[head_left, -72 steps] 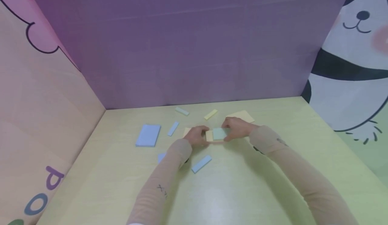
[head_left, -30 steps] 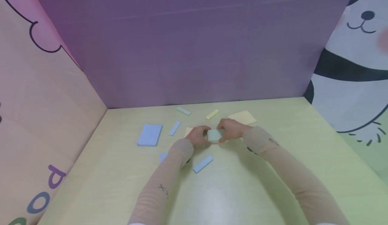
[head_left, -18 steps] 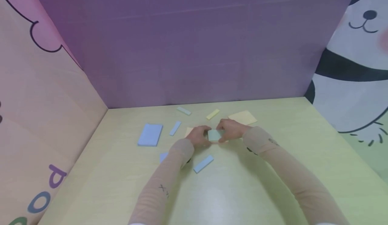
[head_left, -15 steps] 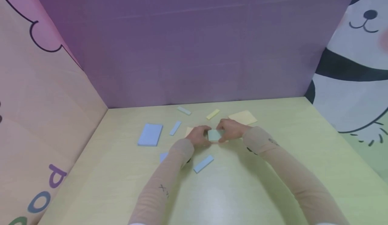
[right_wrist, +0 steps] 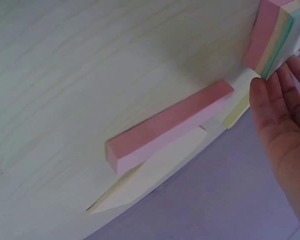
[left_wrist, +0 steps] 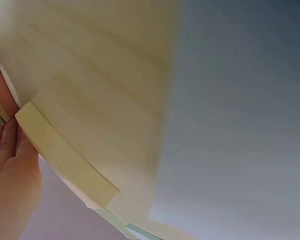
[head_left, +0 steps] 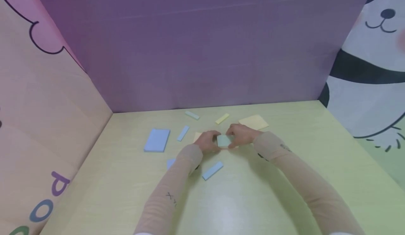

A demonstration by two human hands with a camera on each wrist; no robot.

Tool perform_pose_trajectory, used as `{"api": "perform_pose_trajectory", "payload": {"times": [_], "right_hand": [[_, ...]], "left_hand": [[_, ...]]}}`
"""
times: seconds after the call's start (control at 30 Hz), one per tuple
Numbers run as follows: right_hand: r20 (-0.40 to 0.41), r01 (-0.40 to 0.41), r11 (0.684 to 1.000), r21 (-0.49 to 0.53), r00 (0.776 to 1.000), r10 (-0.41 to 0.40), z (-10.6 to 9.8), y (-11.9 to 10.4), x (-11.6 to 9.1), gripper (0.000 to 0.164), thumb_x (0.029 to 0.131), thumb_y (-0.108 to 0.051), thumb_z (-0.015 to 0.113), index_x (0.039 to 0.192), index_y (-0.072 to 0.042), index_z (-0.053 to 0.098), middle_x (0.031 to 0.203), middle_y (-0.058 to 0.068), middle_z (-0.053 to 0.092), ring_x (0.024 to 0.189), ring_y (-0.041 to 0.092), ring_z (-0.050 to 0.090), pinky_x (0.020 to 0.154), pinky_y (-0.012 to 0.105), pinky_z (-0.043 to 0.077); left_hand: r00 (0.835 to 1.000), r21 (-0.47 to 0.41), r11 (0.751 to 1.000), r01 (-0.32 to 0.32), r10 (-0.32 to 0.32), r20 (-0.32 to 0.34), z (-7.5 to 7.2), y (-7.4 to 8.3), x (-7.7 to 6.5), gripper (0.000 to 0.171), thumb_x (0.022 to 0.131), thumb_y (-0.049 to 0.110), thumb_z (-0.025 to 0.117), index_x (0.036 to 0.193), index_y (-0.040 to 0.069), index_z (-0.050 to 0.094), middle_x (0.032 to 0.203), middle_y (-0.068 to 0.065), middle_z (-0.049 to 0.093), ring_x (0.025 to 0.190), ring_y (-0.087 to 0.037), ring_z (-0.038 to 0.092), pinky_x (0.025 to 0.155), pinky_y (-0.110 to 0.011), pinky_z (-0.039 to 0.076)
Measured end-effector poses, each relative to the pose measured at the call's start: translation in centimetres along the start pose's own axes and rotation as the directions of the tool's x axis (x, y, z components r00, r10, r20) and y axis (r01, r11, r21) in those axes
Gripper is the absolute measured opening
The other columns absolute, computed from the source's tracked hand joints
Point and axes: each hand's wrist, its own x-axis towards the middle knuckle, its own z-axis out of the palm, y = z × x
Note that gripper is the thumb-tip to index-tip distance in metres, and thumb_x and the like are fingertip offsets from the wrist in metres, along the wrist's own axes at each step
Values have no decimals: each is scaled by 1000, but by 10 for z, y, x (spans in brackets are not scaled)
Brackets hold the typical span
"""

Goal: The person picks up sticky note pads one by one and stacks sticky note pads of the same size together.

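Between my two hands is a small stack of sticky note pads, with a pale green pad point(head_left: 224, 141) on top. In the right wrist view a pink layer point(right_wrist: 266, 37) and a cream one lie under the green. My left hand point(head_left: 207, 141) holds the stack's left side; its fingers point(left_wrist: 7, 140) meet a corner in the left wrist view. From the right, my right hand point(head_left: 243, 135) pinches the stack, its thumb and fingers at opposite edges. A cream block point(left_wrist: 65, 155) lies beside the left hand. Near the right hand sits a long pink block point(right_wrist: 170, 120).
A large blue pad point(head_left: 156, 140) lies at the left. Blue strips point(head_left: 212, 171) lie in front of and behind the left arm, and another blue piece point(head_left: 171, 163) is partly hidden by it. Further back are a green strip point(head_left: 192, 115), a yellow strip point(head_left: 222, 119) and a pale yellow pad point(head_left: 254, 122).
Since the oldest frame, my right hand has moved left with the green pad, covering the cream strip that showed beside it. Over the last second both hands have stayed nearly still.
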Motion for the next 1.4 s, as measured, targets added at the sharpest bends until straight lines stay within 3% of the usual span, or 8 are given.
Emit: {"api": "perform_pose_trajectory", "payload": {"times": [0.33,0.6,0.83,1.07,1.4], "right_hand": [[-37,-43,980,194,998,51,-18,7,-10,65,71,-25,76,126,-1,50,122,15,53,111,30,49,96,43,42],[-16,-18,995,102,1000,19,-9,16,-15,64,68,-19,78,121,6,52,111,17,59,99,27,56,90,41,46],[-13,-30,998,54,999,31,-2,16,-16,64,64,-18,81,118,4,55,113,15,59,102,25,55,94,42,44],[-37,11,999,-33,999,-12,4,12,-18,62,65,-15,79,117,6,55,115,18,58,104,31,55,95,43,43],[-10,-25,999,-27,1000,25,6,13,-13,57,67,-14,78,117,3,55,113,15,59,102,26,56,95,41,44]], "left_hand": [[1000,19,1000,-6,6,7,-1,2,-2,66,66,12,77,127,9,52,132,-9,52,124,-27,45,107,-40,32],[1000,-2,1000,-1,1,10,0,0,-1,68,66,11,78,128,8,51,132,-9,52,123,-27,46,107,-39,33],[1000,-4,1000,-8,8,3,0,0,-1,68,65,10,79,127,8,52,131,-10,52,123,-27,46,106,-39,33],[1000,-8,1000,-12,12,-2,2,-2,0,68,65,12,79,127,9,52,131,-9,53,122,-27,47,106,-39,33],[1000,5,1000,-13,13,5,0,0,1,66,66,13,78,126,8,53,130,-9,53,122,-26,47,106,-38,34]]}}
